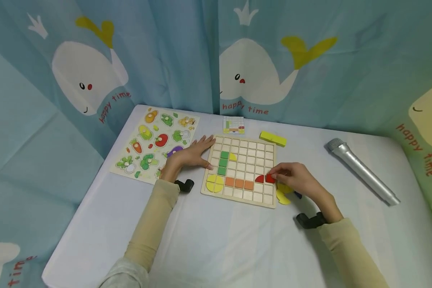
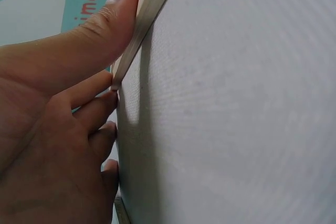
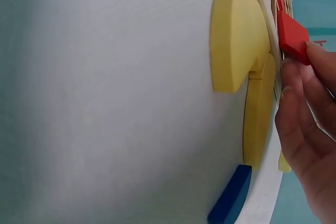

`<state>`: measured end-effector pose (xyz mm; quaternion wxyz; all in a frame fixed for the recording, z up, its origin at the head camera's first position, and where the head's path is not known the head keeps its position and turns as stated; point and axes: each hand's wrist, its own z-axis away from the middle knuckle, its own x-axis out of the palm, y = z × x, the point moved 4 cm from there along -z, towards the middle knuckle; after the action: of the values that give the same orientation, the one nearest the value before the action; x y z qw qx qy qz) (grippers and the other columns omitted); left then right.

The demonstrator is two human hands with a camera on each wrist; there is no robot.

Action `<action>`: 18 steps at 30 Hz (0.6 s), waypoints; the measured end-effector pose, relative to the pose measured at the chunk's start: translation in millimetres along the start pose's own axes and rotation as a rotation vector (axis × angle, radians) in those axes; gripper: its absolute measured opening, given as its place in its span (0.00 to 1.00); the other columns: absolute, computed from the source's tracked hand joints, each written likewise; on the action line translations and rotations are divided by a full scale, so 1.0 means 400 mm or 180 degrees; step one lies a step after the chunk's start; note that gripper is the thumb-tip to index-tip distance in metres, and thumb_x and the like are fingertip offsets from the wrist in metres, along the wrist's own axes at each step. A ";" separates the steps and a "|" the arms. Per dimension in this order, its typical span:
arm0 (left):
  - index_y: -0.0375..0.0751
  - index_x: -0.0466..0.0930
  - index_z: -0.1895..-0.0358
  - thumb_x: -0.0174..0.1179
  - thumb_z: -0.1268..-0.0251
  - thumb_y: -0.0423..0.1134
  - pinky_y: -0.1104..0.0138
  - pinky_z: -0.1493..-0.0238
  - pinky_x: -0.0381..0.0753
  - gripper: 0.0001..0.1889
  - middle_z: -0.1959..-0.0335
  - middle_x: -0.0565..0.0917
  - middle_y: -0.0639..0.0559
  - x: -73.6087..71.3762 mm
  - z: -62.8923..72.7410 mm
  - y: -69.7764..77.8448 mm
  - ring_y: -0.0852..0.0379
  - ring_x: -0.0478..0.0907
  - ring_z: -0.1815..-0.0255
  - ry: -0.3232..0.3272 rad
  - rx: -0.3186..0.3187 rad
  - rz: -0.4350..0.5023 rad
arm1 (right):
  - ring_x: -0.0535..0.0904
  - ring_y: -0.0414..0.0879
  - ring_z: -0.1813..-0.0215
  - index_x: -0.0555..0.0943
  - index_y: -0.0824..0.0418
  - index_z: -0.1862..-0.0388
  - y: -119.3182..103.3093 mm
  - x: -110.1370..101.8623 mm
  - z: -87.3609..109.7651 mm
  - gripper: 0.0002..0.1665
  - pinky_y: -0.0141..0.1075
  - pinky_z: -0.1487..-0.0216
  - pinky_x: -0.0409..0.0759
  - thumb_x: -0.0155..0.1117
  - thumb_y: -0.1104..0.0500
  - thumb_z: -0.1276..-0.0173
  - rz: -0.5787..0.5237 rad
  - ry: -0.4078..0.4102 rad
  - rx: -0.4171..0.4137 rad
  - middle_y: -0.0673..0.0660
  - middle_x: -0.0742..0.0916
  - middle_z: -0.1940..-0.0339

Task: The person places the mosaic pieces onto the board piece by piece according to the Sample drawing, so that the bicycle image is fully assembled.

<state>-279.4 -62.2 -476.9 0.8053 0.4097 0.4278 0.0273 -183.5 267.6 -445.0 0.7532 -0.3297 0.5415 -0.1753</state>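
Note:
A square wooden grid board [image 1: 242, 164] lies on the table. It bears green squares [image 1: 223, 163], orange squares [image 1: 239, 183], a yellow circle of quarter pieces [image 1: 215, 183], a lone yellow quarter [image 1: 233, 157] and a red quarter piece [image 1: 260, 179]. My left hand [image 1: 193, 155] rests against the board's left edge with fingers spread; in the left wrist view its thumb [image 2: 113, 22] lies at the rim. At the board's right side my right hand [image 1: 296, 176] pinches a red square block [image 3: 293, 38] between thumb and fingertips, over the grid beside the red quarter.
Loose yellow pieces [image 3: 231, 35] and a blue piece [image 3: 231, 195] lie right of the board. Behind it are a small pattern card [image 1: 233, 125] and a yellow bar [image 1: 273, 139]. A vegetable puzzle [image 1: 155, 140] lies left, a silver microphone [image 1: 363, 172] right. Patterned curtains [image 1: 187, 52] border the table.

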 end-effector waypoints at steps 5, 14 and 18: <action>0.47 0.41 0.15 0.73 0.38 0.46 0.54 0.15 0.25 0.57 0.13 0.37 0.52 0.000 -0.003 0.003 0.50 0.27 0.13 0.0026 -0.0013 -0.0016 | 0.81 0.48 0.59 0.88 0.63 0.54 0.006 0.004 -0.003 0.08 0.29 0.60 0.81 0.64 0.66 0.27 0.0006 0.0040 -0.0009 0.59 0.90 0.55; 0.47 0.41 0.15 0.73 0.38 0.46 0.54 0.15 0.25 0.56 0.13 0.37 0.52 0.000 -0.001 0.002 0.50 0.27 0.13 0.0026 -0.0038 -0.0027 | 0.83 0.50 0.56 0.89 0.62 0.55 0.009 0.013 -0.004 0.08 0.30 0.56 0.82 0.65 0.66 0.28 0.0059 0.0069 0.0048 0.59 0.90 0.53; 0.46 0.42 0.15 0.73 0.39 0.45 0.54 0.15 0.25 0.56 0.13 0.37 0.52 0.000 -0.003 0.003 0.50 0.27 0.13 0.0023 -0.0032 -0.0009 | 0.84 0.49 0.56 0.89 0.63 0.55 0.007 0.014 -0.002 0.08 0.30 0.56 0.82 0.66 0.67 0.29 0.0082 0.0117 -0.0027 0.60 0.90 0.54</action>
<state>-279.9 -60.8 -476.5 0.8059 0.4049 0.4310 0.0298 -182.4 266.0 -450.8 0.7439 -0.3227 0.5602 -0.1693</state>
